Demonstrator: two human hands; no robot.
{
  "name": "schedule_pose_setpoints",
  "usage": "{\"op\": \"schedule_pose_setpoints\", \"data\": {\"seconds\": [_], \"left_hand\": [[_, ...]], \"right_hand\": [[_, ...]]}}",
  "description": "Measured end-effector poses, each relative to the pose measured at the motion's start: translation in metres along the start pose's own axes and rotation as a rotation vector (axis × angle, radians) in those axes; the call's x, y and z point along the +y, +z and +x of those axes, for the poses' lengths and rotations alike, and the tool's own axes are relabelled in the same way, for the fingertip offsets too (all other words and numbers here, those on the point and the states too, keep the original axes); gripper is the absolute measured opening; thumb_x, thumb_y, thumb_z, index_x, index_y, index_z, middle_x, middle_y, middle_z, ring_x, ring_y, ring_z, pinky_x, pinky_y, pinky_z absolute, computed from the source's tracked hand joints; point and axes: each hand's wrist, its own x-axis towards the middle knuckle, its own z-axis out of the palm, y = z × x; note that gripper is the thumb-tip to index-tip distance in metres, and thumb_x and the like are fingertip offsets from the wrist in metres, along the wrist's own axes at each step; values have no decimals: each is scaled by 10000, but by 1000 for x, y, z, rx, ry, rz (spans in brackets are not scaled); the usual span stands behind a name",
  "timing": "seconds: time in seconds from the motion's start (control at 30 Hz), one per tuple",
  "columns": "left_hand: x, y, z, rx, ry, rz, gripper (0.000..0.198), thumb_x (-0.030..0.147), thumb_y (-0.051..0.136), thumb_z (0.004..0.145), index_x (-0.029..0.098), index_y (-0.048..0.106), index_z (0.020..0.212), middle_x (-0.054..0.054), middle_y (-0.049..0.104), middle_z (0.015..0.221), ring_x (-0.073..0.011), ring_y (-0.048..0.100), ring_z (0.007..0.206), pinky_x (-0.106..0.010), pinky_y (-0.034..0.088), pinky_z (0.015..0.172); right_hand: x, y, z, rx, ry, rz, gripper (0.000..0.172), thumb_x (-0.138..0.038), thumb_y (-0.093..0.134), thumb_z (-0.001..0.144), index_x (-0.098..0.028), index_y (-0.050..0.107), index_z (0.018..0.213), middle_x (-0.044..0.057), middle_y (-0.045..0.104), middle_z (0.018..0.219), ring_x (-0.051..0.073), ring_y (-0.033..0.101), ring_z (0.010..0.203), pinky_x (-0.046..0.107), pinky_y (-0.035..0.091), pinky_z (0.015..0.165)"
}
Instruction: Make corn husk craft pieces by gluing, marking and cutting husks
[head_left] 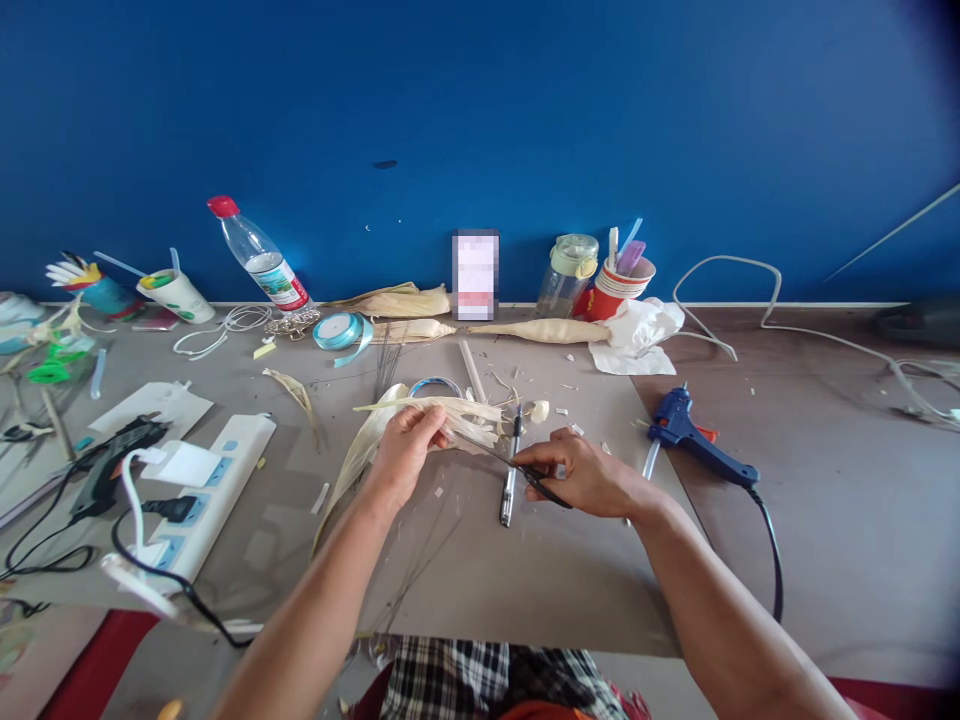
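At the middle of the table my left hand (409,450) pinches a pale dried corn husk (469,412), its strips spreading to the right. More husk (352,470) trails down beside my left wrist. My right hand (574,470) is closed round the dark handles of a pair of scissors (551,491). Their thin blades point left toward the husk by my left fingertips; whether they touch it I cannot tell. Under the scissors lies a pen (508,497). Behind the husk shows a roll of tape (435,386), partly covered.
A blue glue gun (694,440) with its cable lies at right. At left are a power strip (225,500) and a dark glue gun (120,470). Along the wall stand a bottle (266,270), phone (475,275), jar (568,275) and red cups (615,290). Blue ribbon (337,330) lies near more husks (544,330).
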Motion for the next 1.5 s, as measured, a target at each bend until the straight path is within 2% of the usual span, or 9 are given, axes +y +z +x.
{"op": "schedule_pose_setpoints", "data": {"seconds": [0.17, 0.3, 0.77, 1.03, 1.5], "left_hand": [[2, 0, -1, 5, -13, -23, 306, 409, 719, 692, 139, 592, 625, 22, 565, 569, -72, 494, 512, -201, 424, 541], [2, -2, -1, 29, -8, -35, 305, 407, 727, 686, 145, 586, 624, 27, 563, 565, -74, 493, 522, -197, 418, 544], [-2, 0, -1, -22, -6, 1, 282, 424, 698, 715, 174, 612, 619, 23, 571, 586, -109, 510, 546, -235, 435, 563], [1, 3, -3, 1, -11, 4, 287, 440, 714, 683, 184, 614, 600, 17, 566, 577, -122, 506, 535, -255, 435, 555], [-1, 2, -3, -7, -7, 25, 276, 432, 700, 695, 182, 620, 610, 15, 557, 575, -122, 495, 537, -252, 433, 556]], "right_hand": [[-1, -1, -1, -1, -14, -11, 310, -291, 682, 741, -238, 729, 1043, 28, 716, 778, 144, 572, 703, 235, 442, 637], [-2, -2, -1, 5, -10, -25, 310, -305, 680, 746, -241, 728, 1046, 21, 702, 734, 143, 571, 693, 237, 448, 639], [2, 2, 0, 30, -33, 5, 296, -329, 691, 756, -236, 727, 1035, 13, 665, 685, 131, 558, 664, 226, 424, 615], [1, 2, -1, 7, -13, 12, 317, -328, 678, 768, -232, 716, 1067, 29, 682, 710, 138, 550, 685, 227, 406, 607], [4, 4, -1, 34, -21, -21, 292, -271, 637, 781, -225, 723, 1056, 26, 675, 696, 128, 546, 675, 223, 411, 617]]}}
